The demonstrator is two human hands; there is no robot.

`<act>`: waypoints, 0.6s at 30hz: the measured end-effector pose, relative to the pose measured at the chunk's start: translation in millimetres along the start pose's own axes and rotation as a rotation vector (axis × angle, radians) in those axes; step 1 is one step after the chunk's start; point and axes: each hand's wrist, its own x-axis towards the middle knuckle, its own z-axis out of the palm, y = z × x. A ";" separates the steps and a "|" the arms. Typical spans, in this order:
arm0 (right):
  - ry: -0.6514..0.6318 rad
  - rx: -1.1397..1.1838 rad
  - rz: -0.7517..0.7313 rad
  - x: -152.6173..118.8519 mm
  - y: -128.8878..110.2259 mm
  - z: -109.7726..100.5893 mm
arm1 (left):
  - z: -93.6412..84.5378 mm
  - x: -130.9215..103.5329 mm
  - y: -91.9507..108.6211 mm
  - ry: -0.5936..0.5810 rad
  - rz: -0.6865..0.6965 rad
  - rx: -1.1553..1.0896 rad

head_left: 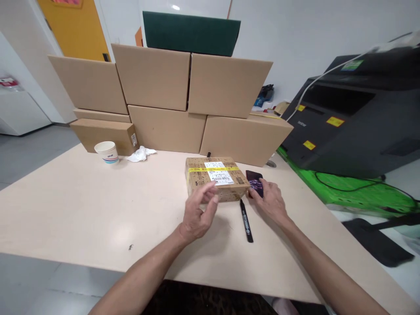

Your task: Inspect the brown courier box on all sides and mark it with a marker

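A taped cardboard parcel with a white label and yellow tape lies on the table. In front of its near left side is my left hand, raised a little, its fingers apart and holding nothing. Right of the parcel, my right hand has its thumb and fingers around the lower right part of a dark phone, which rests on the table with its screen lit. Between my hands a black marker lies on the tabletop.
Stacked cardboard boxes line the back of the table, with a dark green box on top. A paper cup and crumpled tissue stand back left. A large black printer is at right.
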 end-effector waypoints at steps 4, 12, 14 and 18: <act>-0.057 0.374 0.021 4.2 -23.7 15.4 | -13.1 12.5 -15.4 0.315 -0.126 0.274; -0.200 1.061 0.060 -0.9 -64.5 30.6 | -25.1 23.8 -41.4 0.236 -0.658 -0.311; -0.191 1.162 -0.009 -3.1 -65.0 26.3 | -30.1 27.7 -39.3 0.226 -0.590 -0.346; -0.158 1.269 -0.103 -7.0 -59.0 21.4 | -36.7 33.5 -33.4 0.224 -0.425 -0.347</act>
